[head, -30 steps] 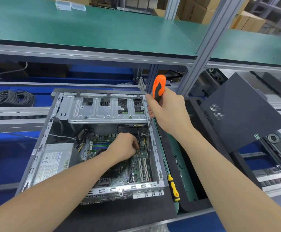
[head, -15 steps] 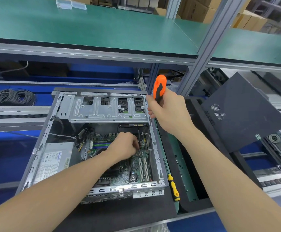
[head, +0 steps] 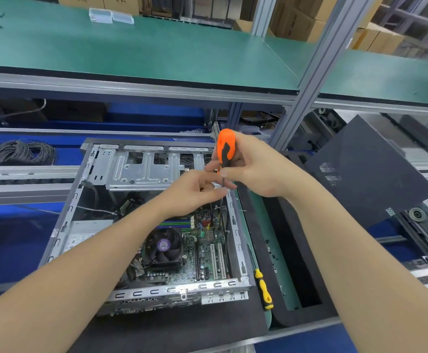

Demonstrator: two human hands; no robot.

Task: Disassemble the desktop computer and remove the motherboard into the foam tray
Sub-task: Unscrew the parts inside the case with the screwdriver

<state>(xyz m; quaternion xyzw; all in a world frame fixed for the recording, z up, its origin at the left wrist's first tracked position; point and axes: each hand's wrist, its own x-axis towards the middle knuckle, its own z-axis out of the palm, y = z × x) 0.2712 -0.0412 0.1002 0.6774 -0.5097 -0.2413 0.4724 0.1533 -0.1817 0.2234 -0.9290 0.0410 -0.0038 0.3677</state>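
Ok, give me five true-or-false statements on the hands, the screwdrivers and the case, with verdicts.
1. The right hand grips the orange screwdriver. True.
2. The yellow screwdriver lies inside the computer case. False: it lies outside, beside the case's right wall.
3. The motherboard sits inside the case. True.
4. The left hand rests on the motherboard. False: it is raised, at the orange screwdriver's shaft.
5. The black side panel is mounted on the case. False: it sits detached, off to the right.
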